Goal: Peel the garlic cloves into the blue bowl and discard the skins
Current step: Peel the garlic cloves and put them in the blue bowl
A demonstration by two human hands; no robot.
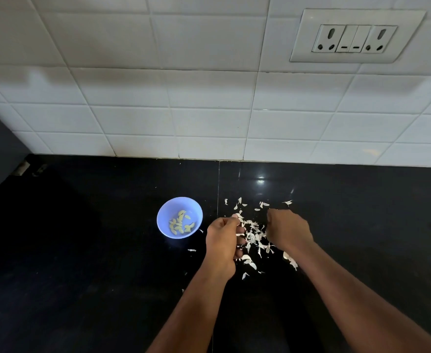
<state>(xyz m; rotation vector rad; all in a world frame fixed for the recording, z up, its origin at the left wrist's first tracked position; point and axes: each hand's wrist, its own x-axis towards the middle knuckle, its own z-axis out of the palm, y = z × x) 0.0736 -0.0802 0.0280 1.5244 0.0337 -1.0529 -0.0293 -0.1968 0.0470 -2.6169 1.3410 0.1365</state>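
Note:
A small blue bowl (179,217) stands on the black counter and holds several peeled yellowish garlic cloves (181,222). To its right lies a scattered heap of white garlic skins (255,235). My left hand (222,244) is curled at the left edge of the heap, pinching a pale piece of garlic at its fingertips. My right hand (287,230) rests over the right side of the heap with its fingers bent down into the skins; what they hold is hidden.
The black counter (94,250) meets a white tiled wall (183,110) at the back. A double socket plate (355,36) sits high on the wall at the right. Stray skins (192,250) lie near the bowl.

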